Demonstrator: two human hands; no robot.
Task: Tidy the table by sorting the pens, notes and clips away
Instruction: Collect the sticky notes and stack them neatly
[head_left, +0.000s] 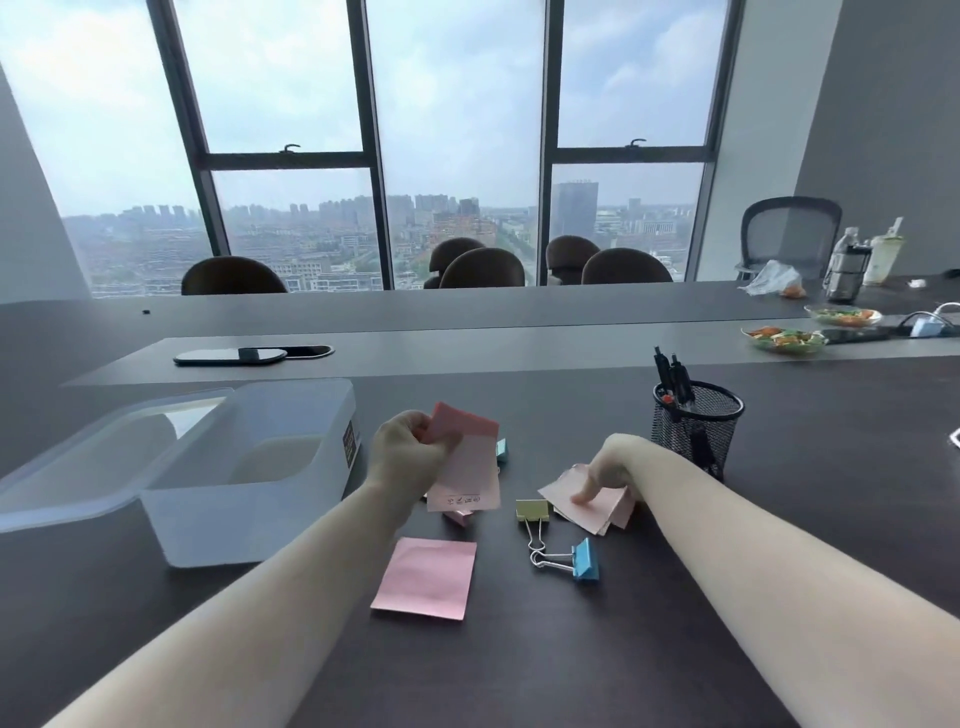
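My left hand (408, 449) holds a pink sticky note (467, 467) upright above the dark table (779, 545). My right hand (605, 475) presses its fingers down on a small pile of pink notes (597, 506) lying on the table; whether it grips them I cannot tell. One more pink note (426, 577) lies flat nearer to me. A yellow binder clip (532, 512) and a blue binder clip (584, 560) lie between the notes. A teal clip (501, 450) peeks out behind the held note. Black pens (672, 376) stand in a black mesh cup (696, 428).
A translucent plastic box (249, 483) stands at the left with its lid (93, 467) leaning beside it. Food plates (784, 339), bottles (847, 265) and a plastic bag (774, 278) sit at the far right. Chairs line the far side below the windows.
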